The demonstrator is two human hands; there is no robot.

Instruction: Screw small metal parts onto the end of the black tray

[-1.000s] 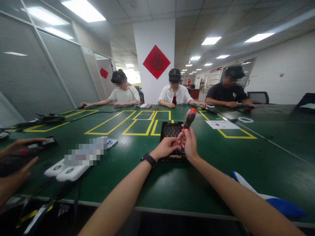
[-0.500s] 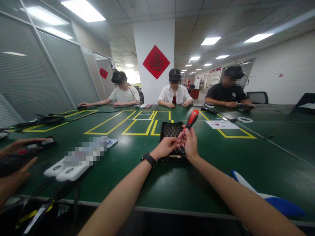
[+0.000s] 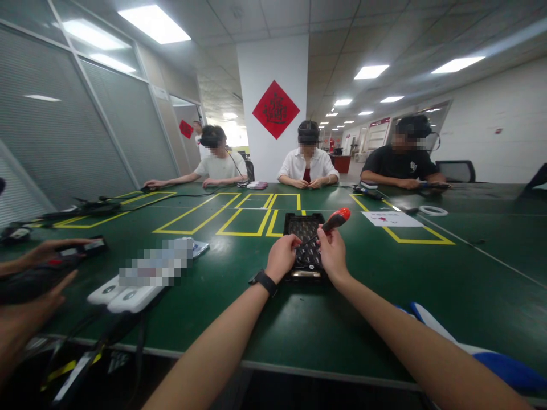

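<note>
A black open case point(image 3: 305, 276) lies on the green table, its inside showing a pattern of small silvery shapes. In my right hand point(image 3: 334, 253) is a screwdriver point(image 3: 337, 219) with a red and black handle; its shaft slants down to the left above the case. My left hand point(image 3: 282, 256), with a black watch on the wrist, is at the case's left side. Its thumb and index finger are pinched near the screwdriver's tip; what they hold, if anything, is too small to make out.
White devices point(image 3: 141, 279) lie left of my arm, beside another person's hands holding a black object point(image 3: 38, 273). Three people sit across the table. A paper sheet point(image 3: 391, 218) and white ring point(image 3: 433, 210) lie right. A blue-and-white object point(image 3: 508, 367) is near the front edge.
My hands have moved apart, uncovering more of the case. The screwdriver has tipped from nearly upright to a flatter slant, handle to the right. The view has shifted slightly.
</note>
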